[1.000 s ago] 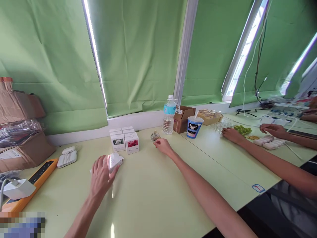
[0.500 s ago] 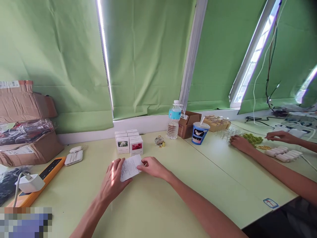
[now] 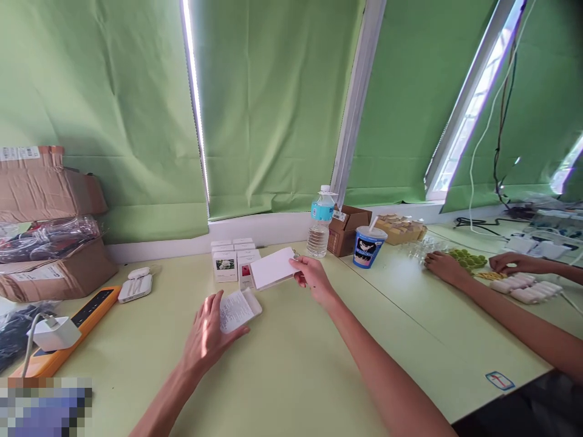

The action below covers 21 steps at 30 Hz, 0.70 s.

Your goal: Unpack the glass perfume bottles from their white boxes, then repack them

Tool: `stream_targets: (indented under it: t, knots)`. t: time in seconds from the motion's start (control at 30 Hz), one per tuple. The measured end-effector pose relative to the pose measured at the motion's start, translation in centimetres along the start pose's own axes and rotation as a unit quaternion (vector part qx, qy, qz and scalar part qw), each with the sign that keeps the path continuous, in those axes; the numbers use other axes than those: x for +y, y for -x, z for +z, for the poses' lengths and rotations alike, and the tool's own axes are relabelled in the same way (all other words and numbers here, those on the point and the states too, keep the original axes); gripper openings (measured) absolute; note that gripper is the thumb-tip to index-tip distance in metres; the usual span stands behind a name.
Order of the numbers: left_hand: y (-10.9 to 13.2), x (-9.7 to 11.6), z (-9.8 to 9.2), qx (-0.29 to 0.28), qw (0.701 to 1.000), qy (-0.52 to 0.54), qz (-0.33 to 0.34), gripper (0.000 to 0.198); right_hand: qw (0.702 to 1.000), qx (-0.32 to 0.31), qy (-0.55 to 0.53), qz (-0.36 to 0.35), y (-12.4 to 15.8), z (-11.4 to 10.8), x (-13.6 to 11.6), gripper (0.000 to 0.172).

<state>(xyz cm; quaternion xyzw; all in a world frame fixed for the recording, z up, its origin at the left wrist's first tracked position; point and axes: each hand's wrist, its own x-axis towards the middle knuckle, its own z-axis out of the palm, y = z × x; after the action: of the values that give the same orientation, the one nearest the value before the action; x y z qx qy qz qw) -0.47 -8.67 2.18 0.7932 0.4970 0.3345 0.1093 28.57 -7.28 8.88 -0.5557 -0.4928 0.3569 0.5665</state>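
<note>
Left hand (image 3: pixel 207 331) cupped round left end of white box (image 3: pixel 237 312), thumb along near side; box's printed face up, plain end toward right. Right hand (image 3: pixel 314 279) pinches white card (image 3: pixel 272 268) by right end; card's long axis slants up rightward, beyond and right of box, before flower boxes (image 3: pixel 226 267); card-box contact cannot tell

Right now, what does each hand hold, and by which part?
The right hand pinches a flat white piece by its right end; the left hand holds a printed white box around its left side.
</note>
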Motion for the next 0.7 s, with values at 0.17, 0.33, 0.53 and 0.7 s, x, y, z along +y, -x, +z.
stream_targets:
  t: [0.17,0.33,0.53,0.7]
  knots:
    - [0.3,1.8,-0.1,0.041,0.998,0.041,0.021,0.057,0.999,-0.016,-0.043,0.018,0.4,-0.6,-0.7,0.038]
    - [0.7,3.5,-1.6,0.019,0.985,0.042,0.169,0.033,0.996,-0.063,-0.057,0.04,2.0,0.8,-1.6,0.037]
    - [0.6,4.0,-2.3,0.043,0.981,0.058,0.179,0.04,0.974,-0.167,-0.137,0.071,3.6,1.9,-3.0,0.028]
    - [-0.1,3.6,-2.8,0.06,0.979,0.172,0.089,0.035,0.951,-0.203,-0.206,0.109,4.3,2.8,-3.5,0.025]
